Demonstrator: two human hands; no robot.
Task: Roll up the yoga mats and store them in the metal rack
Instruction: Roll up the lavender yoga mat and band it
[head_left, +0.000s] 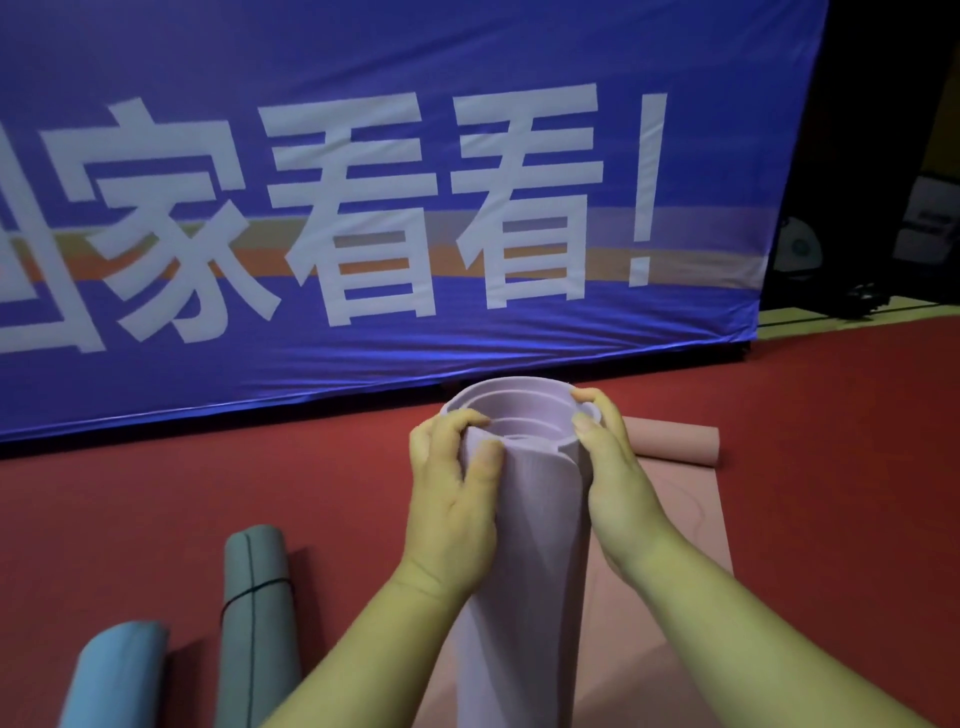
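Note:
A lilac yoga mat (530, 519) stands on end in front of me, loosely rolled, its spiral layers visible at the top. My left hand (452, 488) clasps its left side near the top, thumb on the outer flap. My right hand (613, 467) grips the right side, fingers hooked over the rim. Under it a pink mat (691, 525) lies flat on the floor, its far end partly rolled (675, 441). A grey-green rolled mat (257, 613) with a black band and a light blue rolled mat (114, 675) lie at the lower left. No metal rack is in view.
A large blue banner (363, 182) with white characters stands upright right behind the mats. The floor is red carpet (156, 493). Dark equipment (862, 296) sits at the far right past the banner's edge.

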